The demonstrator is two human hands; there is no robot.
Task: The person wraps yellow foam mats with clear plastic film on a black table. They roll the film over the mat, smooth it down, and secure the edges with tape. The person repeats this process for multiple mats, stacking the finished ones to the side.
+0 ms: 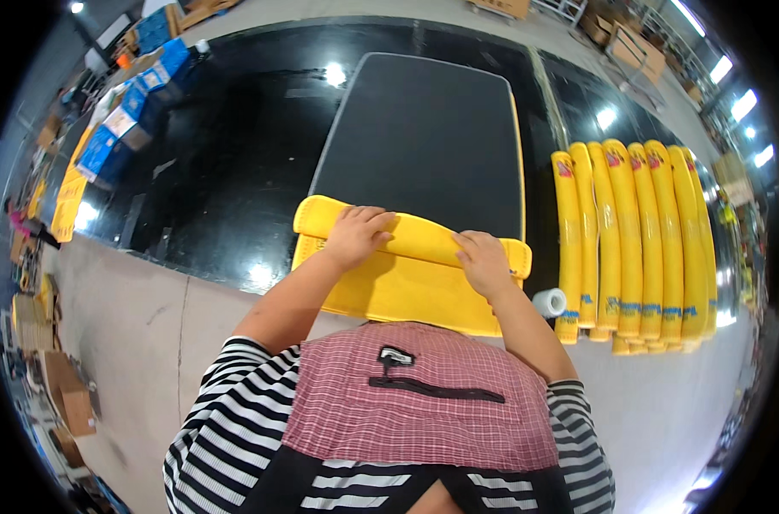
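Note:
A long mat, dark grey on its upper face (424,137) and yellow on its underside, lies lengthwise on a black table. Its near end is turned over into a yellow roll (424,233), and a yellow flap (407,295) extends from the roll toward my body. My left hand (359,236) curls over the left part of this roll, fingers pointing right. On its right part rests my right hand (484,261), fingers bent over the top. Both palms and the thumbs are largely hidden.
Several rolled yellow mats (634,240) in clear wrap lie side by side at the right. A white roll of film or tape (549,302) sits near the table's front edge. Blue boxes (128,111) line the far left of the black table (227,128).

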